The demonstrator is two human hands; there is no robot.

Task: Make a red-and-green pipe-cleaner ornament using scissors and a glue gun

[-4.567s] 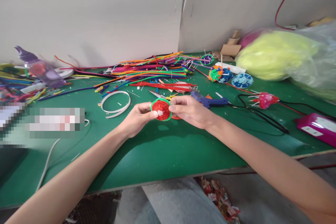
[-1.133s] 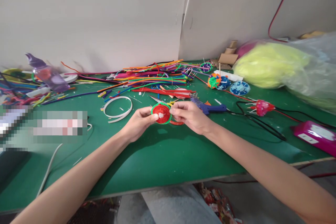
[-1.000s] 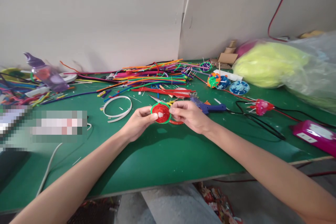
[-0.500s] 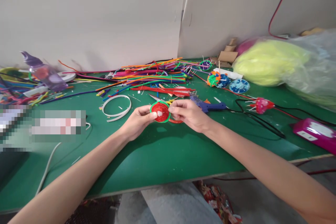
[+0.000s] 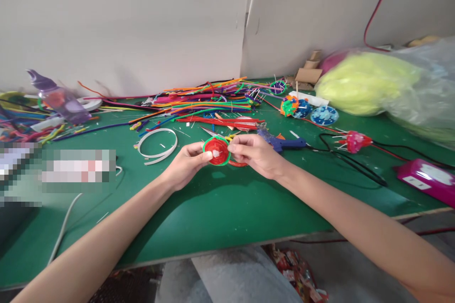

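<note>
A round red disc [image 5: 221,154] with a green fuzzy rim, apparently coiled pipe cleaner, is held above the table between both hands. My left hand [image 5: 186,165] pinches its left side, the thumb over the front near a pale centre spot. At the right edge, by the green rim, the fingers of my right hand [image 5: 258,154] are pinched together; the fingertips partly hide what they grip. A red curved piece [image 5: 237,164] shows just below the right fingers. Behind the hands lie a pointed blade [image 5: 209,132] and a blue glue gun [image 5: 287,144].
Bundles of coloured pipe cleaners [image 5: 213,106] lie along the back. A white strip coil [image 5: 157,144] sits left, near a purple bottle [image 5: 64,102]. Rightward are a blue spotted piece [image 5: 324,116], a red piece with white sticks [image 5: 357,142], cables and plastic bags [image 5: 369,85].
</note>
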